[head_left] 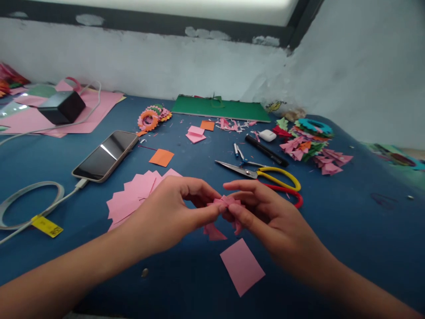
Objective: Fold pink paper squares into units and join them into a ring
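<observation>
Near the middle of the blue table [186, 283], my left hand [182, 208] and my right hand [265, 212] meet around a small folded pink paper piece [227, 201]. Both thumbs and fingertips pinch it, one hand on each side. Pink paper [214, 232] shows just below my fingers; whether it joins the held piece I cannot tell. A flat pink paper rectangle [242, 267] lies in front of my hands. Behind my left hand and forearm, a fan of pink paper squares [131, 197] is partly covered.
Scissors [252, 172] with yellow and red handles lie behind my right hand, near a black marker [266, 151]. A phone [106, 156] with a cable is at left. Folded paper pieces [308, 141] pile at right; a green sheet [221, 108] lies by the wall.
</observation>
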A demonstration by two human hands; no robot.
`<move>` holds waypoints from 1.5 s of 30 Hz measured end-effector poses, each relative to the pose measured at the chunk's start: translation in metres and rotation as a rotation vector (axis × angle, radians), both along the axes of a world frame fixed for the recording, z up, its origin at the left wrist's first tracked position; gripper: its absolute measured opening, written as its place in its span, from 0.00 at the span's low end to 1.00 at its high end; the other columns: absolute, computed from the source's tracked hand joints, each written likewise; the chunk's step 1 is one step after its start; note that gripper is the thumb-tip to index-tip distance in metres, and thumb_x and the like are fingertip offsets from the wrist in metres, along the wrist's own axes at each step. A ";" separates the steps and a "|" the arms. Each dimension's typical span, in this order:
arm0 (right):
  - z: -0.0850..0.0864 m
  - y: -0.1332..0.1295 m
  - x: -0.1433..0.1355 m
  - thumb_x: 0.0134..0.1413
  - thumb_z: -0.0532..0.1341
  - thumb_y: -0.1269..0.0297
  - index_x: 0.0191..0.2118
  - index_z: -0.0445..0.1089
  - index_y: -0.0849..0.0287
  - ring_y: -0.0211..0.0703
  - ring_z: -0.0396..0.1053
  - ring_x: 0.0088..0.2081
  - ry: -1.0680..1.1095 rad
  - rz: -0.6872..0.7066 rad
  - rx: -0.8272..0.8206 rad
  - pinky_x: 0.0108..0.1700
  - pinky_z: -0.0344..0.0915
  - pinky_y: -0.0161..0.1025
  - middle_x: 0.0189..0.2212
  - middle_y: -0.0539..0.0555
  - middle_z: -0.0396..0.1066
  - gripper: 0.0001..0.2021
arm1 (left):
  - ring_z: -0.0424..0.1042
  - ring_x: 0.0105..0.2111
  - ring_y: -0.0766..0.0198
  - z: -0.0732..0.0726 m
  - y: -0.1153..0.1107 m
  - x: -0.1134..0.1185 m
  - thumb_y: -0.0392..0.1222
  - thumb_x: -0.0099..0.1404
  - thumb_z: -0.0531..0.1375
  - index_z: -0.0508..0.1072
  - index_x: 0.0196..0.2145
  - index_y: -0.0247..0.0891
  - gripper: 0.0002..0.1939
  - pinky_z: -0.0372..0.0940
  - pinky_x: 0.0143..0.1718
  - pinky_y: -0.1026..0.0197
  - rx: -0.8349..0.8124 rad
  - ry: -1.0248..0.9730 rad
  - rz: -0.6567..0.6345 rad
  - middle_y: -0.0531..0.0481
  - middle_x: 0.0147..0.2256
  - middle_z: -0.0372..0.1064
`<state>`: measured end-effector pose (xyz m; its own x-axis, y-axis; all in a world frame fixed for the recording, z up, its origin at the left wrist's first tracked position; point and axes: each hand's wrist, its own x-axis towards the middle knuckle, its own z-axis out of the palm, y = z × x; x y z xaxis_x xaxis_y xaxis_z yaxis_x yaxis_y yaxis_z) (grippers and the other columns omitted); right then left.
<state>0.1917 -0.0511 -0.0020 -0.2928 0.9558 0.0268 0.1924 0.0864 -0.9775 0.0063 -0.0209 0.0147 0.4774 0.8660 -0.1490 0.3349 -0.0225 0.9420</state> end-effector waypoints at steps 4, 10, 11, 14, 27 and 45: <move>0.001 0.001 -0.001 0.58 0.59 0.62 0.46 0.66 0.49 0.36 0.73 0.38 -0.013 -0.022 -0.007 0.36 0.71 0.30 0.37 0.48 0.74 0.10 | 0.74 0.23 0.70 -0.001 0.000 0.001 0.42 0.59 0.62 0.76 0.29 0.40 0.05 0.65 0.22 0.73 -0.002 -0.040 0.044 0.56 0.23 0.72; 0.002 0.001 -0.001 0.56 0.60 0.62 0.42 0.71 0.51 0.37 0.73 0.35 -0.030 -0.024 0.021 0.36 0.72 0.31 0.36 0.49 0.75 0.08 | 0.74 0.22 0.71 -0.004 0.000 0.002 0.41 0.60 0.61 0.76 0.29 0.39 0.05 0.64 0.20 0.75 -0.052 -0.081 0.072 0.56 0.24 0.72; 0.001 0.002 0.000 0.56 0.60 0.62 0.42 0.71 0.51 0.37 0.74 0.35 -0.033 -0.029 0.022 0.35 0.72 0.32 0.35 0.49 0.75 0.08 | 0.74 0.23 0.70 -0.004 0.000 0.002 0.42 0.60 0.61 0.76 0.30 0.39 0.05 0.65 0.21 0.75 -0.063 -0.084 0.068 0.57 0.24 0.72; -0.001 0.002 -0.001 0.55 0.61 0.63 0.42 0.72 0.50 0.37 0.74 0.34 -0.029 -0.030 0.021 0.35 0.72 0.32 0.34 0.48 0.76 0.09 | 0.74 0.24 0.70 -0.006 -0.002 0.003 0.41 0.59 0.61 0.77 0.29 0.40 0.05 0.66 0.23 0.74 -0.053 -0.083 0.062 0.57 0.24 0.72; -0.004 0.008 0.000 0.50 0.65 0.64 0.35 0.72 0.54 0.34 0.72 0.24 0.169 -0.172 -0.064 0.26 0.71 0.31 0.26 0.48 0.76 0.05 | 0.74 0.29 0.67 -0.004 0.003 0.002 0.49 0.61 0.60 0.75 0.34 0.39 0.11 0.67 0.29 0.68 -0.182 -0.234 -0.020 0.53 0.30 0.74; -0.006 0.007 0.001 0.52 0.63 0.63 0.42 0.72 0.48 0.36 0.72 0.28 0.231 -0.209 -0.015 0.27 0.73 0.33 0.32 0.48 0.75 0.10 | 0.70 0.30 0.68 -0.001 0.001 0.001 0.46 0.63 0.58 0.77 0.34 0.41 0.09 0.65 0.29 0.68 -0.053 -0.160 -0.056 0.53 0.31 0.74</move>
